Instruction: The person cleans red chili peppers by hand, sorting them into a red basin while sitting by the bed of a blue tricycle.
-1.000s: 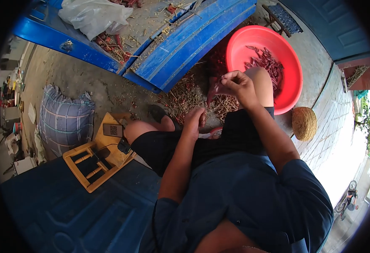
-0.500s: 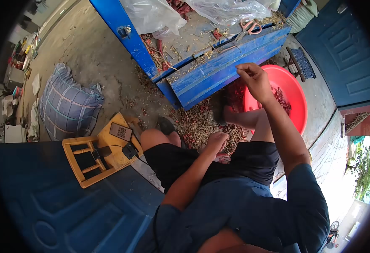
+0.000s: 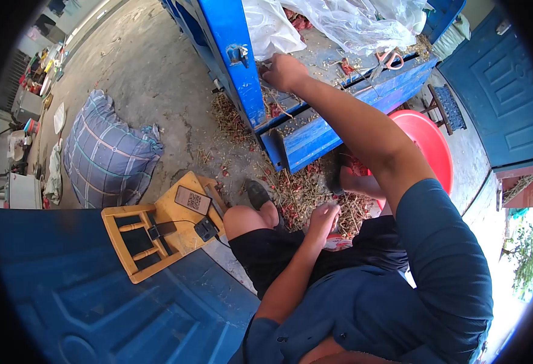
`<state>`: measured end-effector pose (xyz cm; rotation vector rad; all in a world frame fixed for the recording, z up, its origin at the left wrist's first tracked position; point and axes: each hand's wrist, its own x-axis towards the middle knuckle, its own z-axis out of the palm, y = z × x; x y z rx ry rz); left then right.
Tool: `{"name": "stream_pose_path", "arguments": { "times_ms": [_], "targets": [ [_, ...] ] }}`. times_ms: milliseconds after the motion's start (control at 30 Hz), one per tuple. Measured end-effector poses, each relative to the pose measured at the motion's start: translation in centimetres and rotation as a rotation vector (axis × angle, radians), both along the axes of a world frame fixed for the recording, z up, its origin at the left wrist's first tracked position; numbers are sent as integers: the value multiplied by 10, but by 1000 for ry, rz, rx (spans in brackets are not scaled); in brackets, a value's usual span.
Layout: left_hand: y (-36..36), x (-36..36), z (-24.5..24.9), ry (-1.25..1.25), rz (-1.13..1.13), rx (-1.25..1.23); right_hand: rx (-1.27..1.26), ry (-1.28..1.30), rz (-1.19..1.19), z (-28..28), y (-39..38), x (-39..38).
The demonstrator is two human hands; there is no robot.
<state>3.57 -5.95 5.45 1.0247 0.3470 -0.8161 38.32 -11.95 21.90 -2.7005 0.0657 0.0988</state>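
Observation:
My right hand [image 3: 284, 73] reaches over the blue truck-bed-like frame [image 3: 232, 60], its fingers curled down among scraps beside the upright post. What those fingers hold, if anything, is hidden. My left hand [image 3: 324, 218] is closed above my lap, fingers pressed together, with nothing clearly visible in them. Orange-handled scissors [image 3: 387, 62] lie on the ledge, to the right of my right hand. Clear plastic sheeting [image 3: 357, 24] and a white plastic bag [image 3: 271, 30] cover part of the bed. Dry stems with red bits [image 3: 306, 200] litter the floor between my feet.
A red basin [image 3: 439, 151] stands to the right, partly behind my right arm. On the left are a plaid stuffed sack [image 3: 111, 155] and a yellow wooden chair [image 3: 175, 233] bearing a phone [image 3: 192, 199] and a small black device [image 3: 205, 229]. A small stool [image 3: 448, 106] stands beyond the basin.
My right hand has swung left from above the red basin to the corner of the blue bed. The left hand stays above my lap. The view has shifted slightly.

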Motion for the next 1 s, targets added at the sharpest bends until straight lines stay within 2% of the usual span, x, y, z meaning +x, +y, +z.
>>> {"name": "stream_pose_path", "arguments": {
  "times_ms": [67,133,167,233,267,333,400,467,500,533,600,667,700,733,767,800,833,900,967,1000],
  "targets": [
    [-4,2,1,7,-28,-11,57,-53,60,1,-19,-13],
    [-10,0,-1,-58,-93,-21,238,-58,129,9,-41,-40],
    [-12,-2,-1,-55,-104,-16,233,-61,114,6,-53,-55],
    [-15,-5,-3,-52,-114,4,733,-112,57,5,-76,-90],
    [-18,-6,-5,-45,-108,26,980,34,93,12,-91,-111],
    [-17,-7,-8,-57,-133,45,959,-39,-114,9,-110,-159],
    [-17,-10,-9,-61,-141,82,992,-49,-161,-13,-137,-205],
    [-17,-14,-14,-62,-175,108,1062,15,-229,-57,-160,-257],
    [-18,-14,-18,-49,-176,135,952,-42,-231,-105,-175,-283],
    [-18,-16,-23,-77,-164,163,976,264,-318,-104,-181,-313],
    [-19,-21,-29,-91,-155,204,1058,585,-258,-139,-183,-361],
    [-20,-22,-29,-69,-172,234,1222,758,-183,-162,-168,-396],
    [-30,-26,-20,-39,-103,243,1349,843,-105,-183,-157,-405],
    [-28,-27,-15,-121,-130,418,1409,819,-41,-178,-147,-413],
    [-27,-27,-27,81,-90,259,1470,765,-1,-178,-138,-417],
    [-27,-23,-41,285,-209,-24,1465,758,-29,-171,-135,-417],
    [-23,-8,-68,410,-353,-148,1509,662,-50,-176,-131,-417],
    [-24,-11,-66,220,-297,41,1321,390,-43,-147,-136,-426],
    [-42,-18,-60,228,-384,63,1092,56,39,-176,-127,-425],
    [-49,-19,-57,226,-409,80,1100,34,0,-173,-130,-432]
  ]
}}
